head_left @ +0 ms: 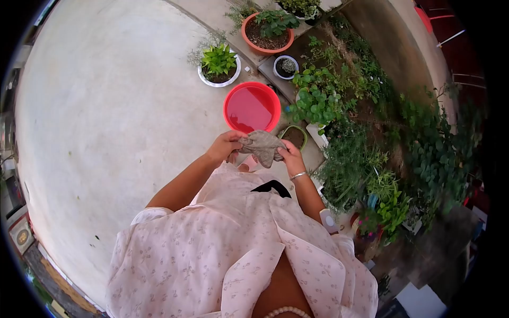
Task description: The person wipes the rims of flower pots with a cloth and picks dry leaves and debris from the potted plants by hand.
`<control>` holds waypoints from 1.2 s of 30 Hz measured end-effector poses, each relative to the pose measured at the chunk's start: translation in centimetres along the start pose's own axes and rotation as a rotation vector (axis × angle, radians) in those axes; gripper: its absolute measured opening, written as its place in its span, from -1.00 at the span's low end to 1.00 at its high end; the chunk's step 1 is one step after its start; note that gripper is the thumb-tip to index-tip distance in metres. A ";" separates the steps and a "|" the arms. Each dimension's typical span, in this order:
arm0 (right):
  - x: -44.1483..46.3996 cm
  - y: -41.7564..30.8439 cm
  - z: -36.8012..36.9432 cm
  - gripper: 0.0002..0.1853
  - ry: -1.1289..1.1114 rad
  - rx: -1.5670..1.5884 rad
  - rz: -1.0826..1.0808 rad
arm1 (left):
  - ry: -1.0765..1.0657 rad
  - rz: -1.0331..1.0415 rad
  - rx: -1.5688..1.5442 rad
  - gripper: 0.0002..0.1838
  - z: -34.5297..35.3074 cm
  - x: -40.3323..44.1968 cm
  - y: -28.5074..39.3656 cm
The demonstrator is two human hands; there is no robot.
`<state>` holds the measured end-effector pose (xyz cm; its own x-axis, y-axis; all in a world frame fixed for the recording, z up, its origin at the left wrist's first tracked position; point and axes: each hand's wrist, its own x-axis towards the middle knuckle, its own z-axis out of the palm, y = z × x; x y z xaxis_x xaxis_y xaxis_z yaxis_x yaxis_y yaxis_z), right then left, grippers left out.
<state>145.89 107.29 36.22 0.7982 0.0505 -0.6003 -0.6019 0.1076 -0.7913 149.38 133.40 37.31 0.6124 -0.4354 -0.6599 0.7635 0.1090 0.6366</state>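
Grey-brown cloth, red basin, pale pink floral-patterned top, orange pot

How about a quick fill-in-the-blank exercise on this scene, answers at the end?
1. The bucket is colored ____.
2. The left hand grips the cloth together with the ____ hand.
3. The pale beads around the person's neck form a ____.
Missing words: red; right; necklace.

Matt wrinkled cloth, basin — smooth plastic
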 end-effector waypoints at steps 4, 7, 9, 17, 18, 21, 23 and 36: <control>0.4 -0.5 -1.1 -0.67 0.012 0.083 0.022 | 0.054 0.116 -0.061 -0.68 1.3 0.1 -0.5; 0.6 -1.3 -1.4 -0.68 0.016 0.146 0.026 | 0.057 0.135 -0.087 -0.68 2.3 -0.7 -0.7; 0.4 -2.1 -1.1 -0.67 0.003 0.396 -0.021 | 0.039 0.143 -0.113 -0.69 3.0 -0.9 -0.7; -1.1 -4.2 2.0 -0.53 -0.076 0.599 -0.022 | -0.073 0.147 -0.080 -0.69 4.0 -0.2 1.0; -1.2 -4.4 2.8 -0.47 -0.109 0.533 -0.024 | -0.080 0.147 -0.076 -0.69 3.7 0.1 1.4; 0.3 -4.4 6.0 -0.33 -0.155 0.451 -0.030 | -0.123 0.168 -0.103 -0.67 2.2 0.6 3.0; 2.6 -3.5 8.5 -0.31 -0.199 0.198 -0.113 | -0.127 0.115 -0.043 -0.65 0.7 0.4 4.9; 12.2 -3.7 24.9 -0.68 0.261 0.712 -0.028 | 0.037 -0.104 0.082 -0.66 -24.6 3.1 15.7</control>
<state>158.45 132.20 34.75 0.7280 -0.1893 -0.6589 -0.3491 0.7248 -0.5940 168.32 155.73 35.48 0.5395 -0.4068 -0.7372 0.8045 -0.0091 0.5939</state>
